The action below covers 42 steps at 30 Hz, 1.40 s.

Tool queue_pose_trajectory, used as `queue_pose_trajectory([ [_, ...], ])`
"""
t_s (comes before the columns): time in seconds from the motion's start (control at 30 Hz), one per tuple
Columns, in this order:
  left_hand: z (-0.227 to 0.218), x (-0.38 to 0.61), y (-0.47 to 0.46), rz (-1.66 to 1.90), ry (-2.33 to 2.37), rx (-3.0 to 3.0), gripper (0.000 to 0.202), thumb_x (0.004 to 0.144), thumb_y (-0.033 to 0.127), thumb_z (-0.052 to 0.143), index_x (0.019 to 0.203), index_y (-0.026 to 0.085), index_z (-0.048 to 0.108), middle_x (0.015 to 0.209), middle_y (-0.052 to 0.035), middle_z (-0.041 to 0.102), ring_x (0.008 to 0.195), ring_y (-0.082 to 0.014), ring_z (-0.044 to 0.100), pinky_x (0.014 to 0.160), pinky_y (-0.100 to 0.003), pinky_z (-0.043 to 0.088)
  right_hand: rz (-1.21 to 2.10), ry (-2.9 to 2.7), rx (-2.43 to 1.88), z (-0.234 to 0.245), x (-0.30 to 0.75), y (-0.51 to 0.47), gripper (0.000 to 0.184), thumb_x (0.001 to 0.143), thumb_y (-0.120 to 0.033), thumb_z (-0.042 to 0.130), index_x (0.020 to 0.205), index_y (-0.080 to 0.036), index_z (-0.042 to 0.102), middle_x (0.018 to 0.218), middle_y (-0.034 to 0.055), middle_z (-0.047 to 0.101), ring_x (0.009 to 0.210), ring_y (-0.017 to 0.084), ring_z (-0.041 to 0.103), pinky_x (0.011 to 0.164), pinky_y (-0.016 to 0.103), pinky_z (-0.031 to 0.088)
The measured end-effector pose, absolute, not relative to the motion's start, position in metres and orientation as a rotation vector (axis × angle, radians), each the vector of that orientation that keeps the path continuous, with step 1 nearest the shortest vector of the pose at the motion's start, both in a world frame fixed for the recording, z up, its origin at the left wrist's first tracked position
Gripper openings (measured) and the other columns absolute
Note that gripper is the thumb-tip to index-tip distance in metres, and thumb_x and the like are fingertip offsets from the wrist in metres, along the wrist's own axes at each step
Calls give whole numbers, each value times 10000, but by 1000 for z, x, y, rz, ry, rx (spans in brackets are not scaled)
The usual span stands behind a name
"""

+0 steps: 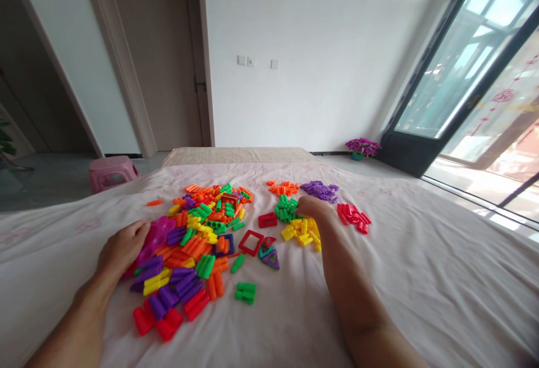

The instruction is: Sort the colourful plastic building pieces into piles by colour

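A big mixed heap of coloured plastic tube blocks (pixel 197 239) lies on a pale bedsheet (pixel 421 278). My left hand (pixel 124 247) rests with curled fingers on a flat pink flower-shaped piece (pixel 156 236) at the heap's left edge. My right hand (pixel 314 208) reaches forward, fingers closed at the small green pile (pixel 285 210), above the yellow pile (pixel 303 231). What those fingers hold is hidden. Sorted piles of orange (pixel 283 187), purple (pixel 319 189) and red blocks (pixel 352 216) lie around that hand.
A red square frame (pixel 251 242), small triangle frames (pixel 269 256) and a lone green block (pixel 245 292) lie between the heap and the piles. A pink stool (pixel 112 171) stands on the floor beyond the bed, a potted flower (pixel 362 147) by the glass door (pixel 471 87).
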<state>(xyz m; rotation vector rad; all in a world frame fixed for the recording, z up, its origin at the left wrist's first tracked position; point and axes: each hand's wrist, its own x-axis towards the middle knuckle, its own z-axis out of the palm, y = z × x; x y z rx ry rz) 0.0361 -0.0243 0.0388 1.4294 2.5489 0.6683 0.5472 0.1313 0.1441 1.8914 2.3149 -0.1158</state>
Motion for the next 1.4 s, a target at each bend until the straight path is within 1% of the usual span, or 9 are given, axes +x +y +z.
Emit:
queue_pose_trajectory([
  [0.27, 43, 41, -27, 702, 2536, 1451, 558, 1049, 504, 374, 1313, 218, 774, 1351, -115, 758, 1106, -298, 707, 875, -335, 486, -88, 2446, 1839, 140, 539, 140, 261, 911, -90, 599, 1054, -122, 814, 1108, 147, 798, 967, 214, 742, 762, 236, 479],
  [0.37, 45, 43, -27, 697, 2540, 1437, 562, 1047, 509, 376, 1316, 216, 773, 1347, -119, 759, 1097, -301, 710, 871, -338, 487, 1, 2489, 1901, 143, 524, 136, 311, 949, -85, 543, 1127, -124, 794, 1177, 173, 778, 1080, 254, 729, 832, 268, 490],
  [0.43, 46, 43, -27, 691, 2543, 1429, 563, 1044, 515, 380, 1309, 214, 775, 1339, -120, 763, 1095, -301, 710, 869, -337, 489, -3, 2623, 1881, 141, 506, 129, 348, 990, -114, 508, 1209, -166, 773, 1250, 147, 762, 1163, 256, 706, 899, 285, 500],
  [0.57, 42, 40, -26, 713, 2537, 1454, 560, 1044, 518, 370, 1295, 227, 778, 1341, -109, 762, 1122, -295, 706, 880, -330, 494, -263, 3134, 1422, 121, 460, 109, 407, 980, -89, 539, 1320, -198, 734, 1354, 101, 726, 1254, 220, 664, 1071, 298, 476],
  [0.7, 37, 37, -24, 747, 2538, 1442, 553, 1035, 532, 370, 1267, 258, 791, 1300, -95, 780, 1116, -295, 709, 852, -321, 500, -364, 3239, 1069, 94, 430, 100, 439, 959, -25, 538, 1329, -174, 722, 1395, 113, 703, 1320, 218, 627, 1137, 313, 446],
  [0.9, 38, 38, -25, 743, 2543, 1430, 542, 1021, 539, 380, 1249, 276, 795, 1319, -77, 775, 1118, -302, 708, 845, -324, 501, -237, 3032, 1329, 86, 426, 103, 337, 1005, -165, 601, 1310, -212, 738, 1370, 130, 650, 1192, 235, 670, 974, 297, 520],
  [1.03, 39, 38, -25, 759, 2551, 1424, 519, 1006, 534, 414, 1236, 276, 801, 1275, -89, 789, 1075, -302, 714, 816, -323, 501, -148, 2962, 1391, 92, 426, 101, 248, 1013, -256, 640, 1227, -218, 760, 1372, 127, 640, 1230, 252, 637, 962, 307, 508],
  [1.2, 36, 36, -23, 707, 2580, 1399, 557, 1009, 556, 393, 1286, 279, 789, 1273, -103, 786, 1031, -303, 719, 784, -327, 502, -113, 2901, 1465, 111, 436, 100, 241, 1056, -287, 574, 1202, -203, 748, 1223, 113, 749, 1162, 245, 681, 938, 298, 473],
  [1.4, 37, 37, -24, 696, 2559, 1418, 567, 1026, 549, 361, 1304, 283, 776, 1286, -100, 781, 1063, -300, 712, 814, -330, 497, -90, 2762, 1857, 143, 472, 112, 277, 1063, -272, 507, 1179, -199, 749, 1212, 102, 773, 1111, 230, 708, 814, 266, 438],
])
